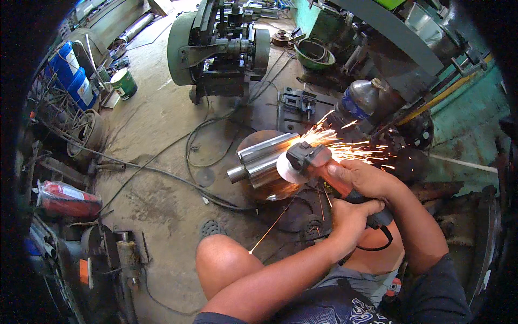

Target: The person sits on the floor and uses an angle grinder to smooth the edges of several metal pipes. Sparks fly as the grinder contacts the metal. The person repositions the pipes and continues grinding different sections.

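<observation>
An orange angle grinder (315, 162) is held by both hands. My right hand (364, 178) grips its body near the head. Behind it my left hand (350, 216) clasps the rear handle, from which a black cord loops down. The grinder's disc (286, 167) presses against shiny steel pipes (264, 156) lying on a round metal plate (270, 189). Sparks (345, 146) spray to the right from the contact point. My bare knee (221, 259) is bent just below the work.
A green machine (216, 43) stands at the back. Black cables (199, 146) snake over the concrete floor. A blue barrel (73, 75) and a paint can (124, 83) sit far left, a red cylinder (67, 200) at left. A grey gas cylinder (359, 100) lies behind the sparks.
</observation>
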